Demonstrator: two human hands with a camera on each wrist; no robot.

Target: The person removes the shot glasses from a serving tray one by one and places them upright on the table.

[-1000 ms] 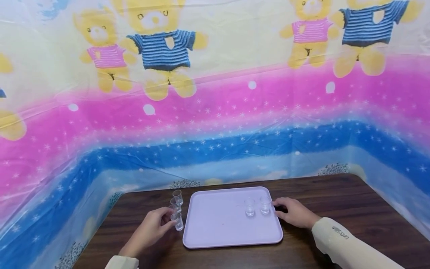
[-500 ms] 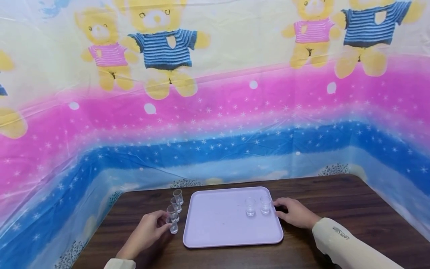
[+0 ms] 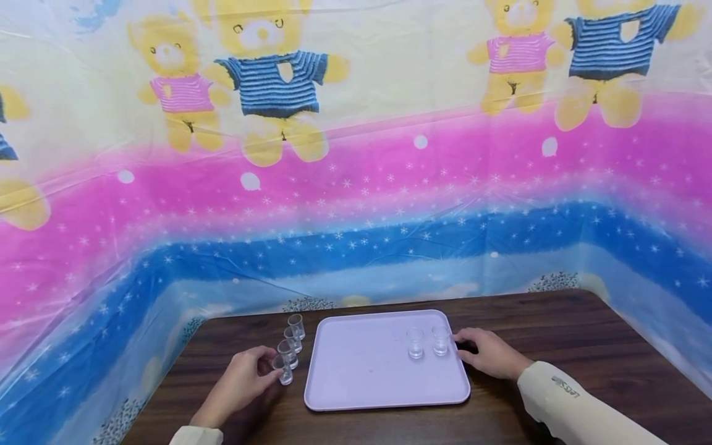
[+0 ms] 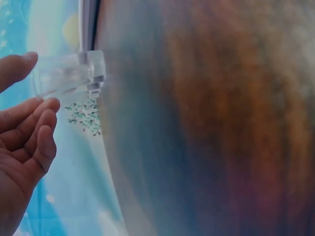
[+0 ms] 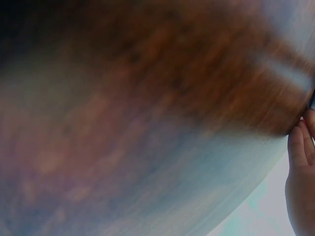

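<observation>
Shifted toward 9 o'clock since a second ago, away from the tray, is the nearest small clear flared cup point(image 3: 286, 377); the left hand point(image 3: 236, 380) has gone with it. That cup is upright on the dark wood-grain bench point(image 3: 528, 327), just beside the pale lilac rectangular tray point(image 3: 356, 392), off its 8 o'clock corner. It looks light, stiff and rather slippery, perhaps breakable; glass or hard plastic, I cannot tell. Its sides just below the rim seem the best hold, where the left thumb and fingertips now pinch it.

Three matching clear cups point(image 3: 293, 347) run from it toward 12 o'clock, overlapping in view; whether they touch is unclear. Two more clear cups point(image 3: 415, 354) stand on the tray toward 2 o'clock. At the tray's 3 o'clock rim, the right hand point(image 3: 492, 353) rests its fingertips, thumb and forefinger apart. Behind hangs a bear-printed cloth point(image 3: 378, 161).
</observation>
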